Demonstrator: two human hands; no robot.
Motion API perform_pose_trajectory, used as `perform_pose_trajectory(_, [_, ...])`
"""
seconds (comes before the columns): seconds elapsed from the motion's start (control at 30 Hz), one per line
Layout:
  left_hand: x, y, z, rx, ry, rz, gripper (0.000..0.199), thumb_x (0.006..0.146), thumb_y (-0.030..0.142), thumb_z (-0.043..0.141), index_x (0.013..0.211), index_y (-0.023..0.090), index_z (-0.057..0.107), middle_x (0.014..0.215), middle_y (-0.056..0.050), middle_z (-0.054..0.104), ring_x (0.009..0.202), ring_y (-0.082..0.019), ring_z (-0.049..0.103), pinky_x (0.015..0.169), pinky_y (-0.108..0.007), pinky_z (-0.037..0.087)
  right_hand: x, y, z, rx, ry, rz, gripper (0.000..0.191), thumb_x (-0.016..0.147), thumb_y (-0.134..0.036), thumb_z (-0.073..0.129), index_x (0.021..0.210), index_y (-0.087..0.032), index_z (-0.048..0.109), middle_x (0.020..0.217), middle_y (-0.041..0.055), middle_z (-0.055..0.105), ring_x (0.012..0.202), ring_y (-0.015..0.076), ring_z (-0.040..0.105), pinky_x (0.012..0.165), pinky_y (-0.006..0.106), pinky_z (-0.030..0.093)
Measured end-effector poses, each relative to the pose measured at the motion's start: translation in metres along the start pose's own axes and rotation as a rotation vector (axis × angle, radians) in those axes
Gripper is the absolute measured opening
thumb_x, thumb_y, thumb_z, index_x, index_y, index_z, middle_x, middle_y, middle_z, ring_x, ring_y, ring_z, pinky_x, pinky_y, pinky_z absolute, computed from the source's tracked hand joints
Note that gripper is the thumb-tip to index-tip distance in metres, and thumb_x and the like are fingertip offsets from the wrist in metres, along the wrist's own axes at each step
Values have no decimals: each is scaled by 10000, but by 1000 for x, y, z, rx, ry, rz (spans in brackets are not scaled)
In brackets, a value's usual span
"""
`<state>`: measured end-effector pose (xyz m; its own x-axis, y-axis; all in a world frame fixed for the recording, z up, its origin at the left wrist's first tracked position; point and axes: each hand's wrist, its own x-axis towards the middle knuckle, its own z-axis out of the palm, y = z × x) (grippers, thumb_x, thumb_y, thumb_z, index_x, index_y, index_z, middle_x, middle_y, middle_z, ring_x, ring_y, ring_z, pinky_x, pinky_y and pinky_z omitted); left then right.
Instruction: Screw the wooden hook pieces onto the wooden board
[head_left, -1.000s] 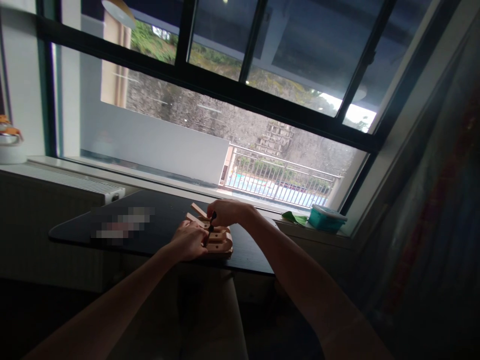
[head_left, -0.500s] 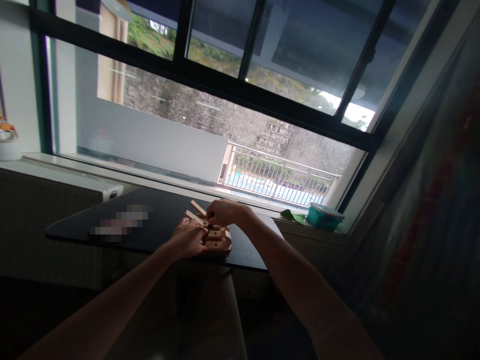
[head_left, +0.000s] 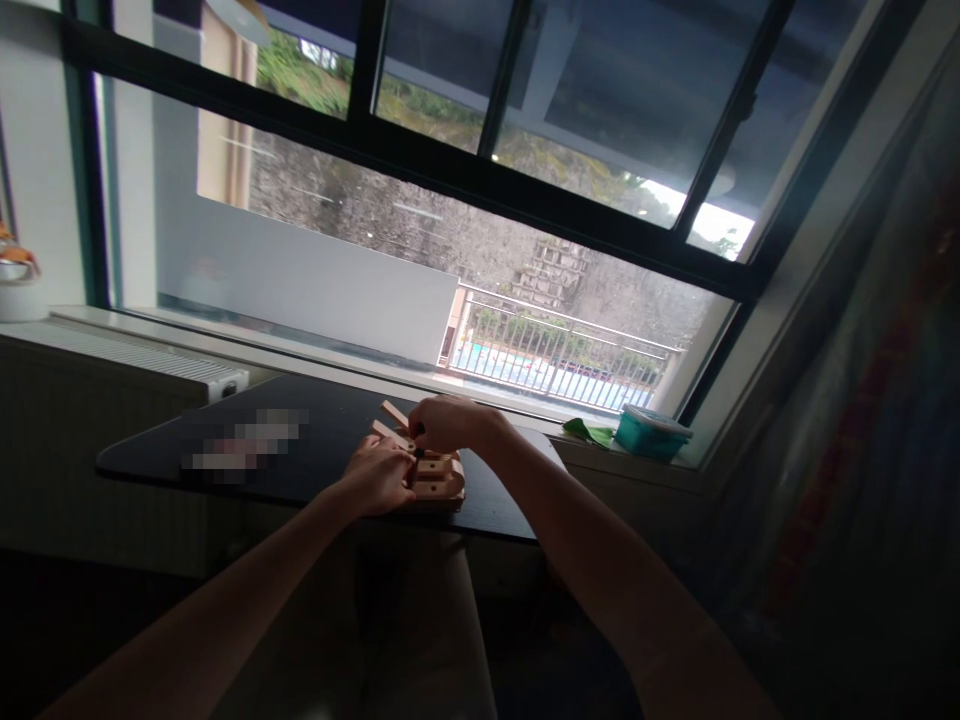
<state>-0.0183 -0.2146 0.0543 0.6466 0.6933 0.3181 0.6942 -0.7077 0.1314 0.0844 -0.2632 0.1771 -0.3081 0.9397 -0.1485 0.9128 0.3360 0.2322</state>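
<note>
A light wooden piece with dark round holes lies near the front edge of the dark table. My left hand is closed round its left side, fingers curled at the wood. Over its back part, my right hand is closed with the fingertips pointing down, beside a small dark part. What the right fingertips pinch is too small to make out. Two wooden bars stick out toward the upper left, next to both hands.
A blurred patch covers something on the table's left part. A teal box and a green leaf-like item sit on the window sill at the right. A radiator stands at the left below the window.
My right hand has shifted very slightly left over the wooden piece. My left hand keeps its hold.
</note>
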Motion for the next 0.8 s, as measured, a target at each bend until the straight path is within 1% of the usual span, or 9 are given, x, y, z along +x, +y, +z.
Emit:
perform_pose_trajectory(0.2, [-1, 0, 0, 11, -5, 7, 359, 685, 535, 547, 803, 237, 709, 906, -94, 683, 961, -305, 580, 879, -422, 370, 3, 5, 10, 32, 31, 3, 280, 812, -197, 532, 1044, -149, 681, 988, 70, 695, 734, 137, 598, 522, 204, 355])
perform_pose_trajectory(0.37, [0, -3, 6, 14, 22, 56, 377, 720, 548, 522, 847, 246, 710, 914, -96, 690, 978, -312, 577, 887, -432, 350, 6, 8, 12, 54, 17, 29, 289, 815, -230, 515, 1034, -126, 673, 961, 81, 697, 679, 131, 584, 494, 209, 352])
perform_pose_trajectory(0.5, [1, -5, 9, 12, 29, 47, 390, 711, 550, 535, 885, 245, 705, 939, -96, 691, 988, -307, 576, 888, -421, 347, 9, 7, 13, 43, 19, 40, 294, 826, -248, 499, 1022, -112, 671, 960, 97, 697, 685, 141, 591, 498, 218, 367])
perform_pose_trajectory(0.57, [1, -5, 8, 7, 21, 42, 376, 710, 545, 539, 858, 245, 709, 928, -90, 692, 982, -299, 577, 893, -418, 344, 9, 7, 12, 34, 25, 44, 292, 831, -255, 502, 1026, -116, 668, 966, 97, 697, 711, 149, 599, 507, 219, 374])
perform_pose_trajectory(0.7, [1, -5, 6, -5, -3, 53, 337, 704, 530, 555, 773, 244, 720, 903, -79, 690, 986, -291, 570, 912, -424, 333, 4, 7, 4, 81, -39, 39, 322, 805, -236, 568, 1101, -132, 636, 958, 72, 701, 717, 139, 607, 493, 198, 366])
perform_pose_trajectory(0.8, [1, -5, 5, -6, 3, 45, 327, 700, 524, 558, 744, 240, 717, 903, -81, 690, 979, -298, 571, 897, -431, 339, 0, 6, 0, 78, -22, 30, 322, 796, -203, 579, 1106, -145, 637, 966, 59, 700, 722, 130, 605, 484, 187, 347])
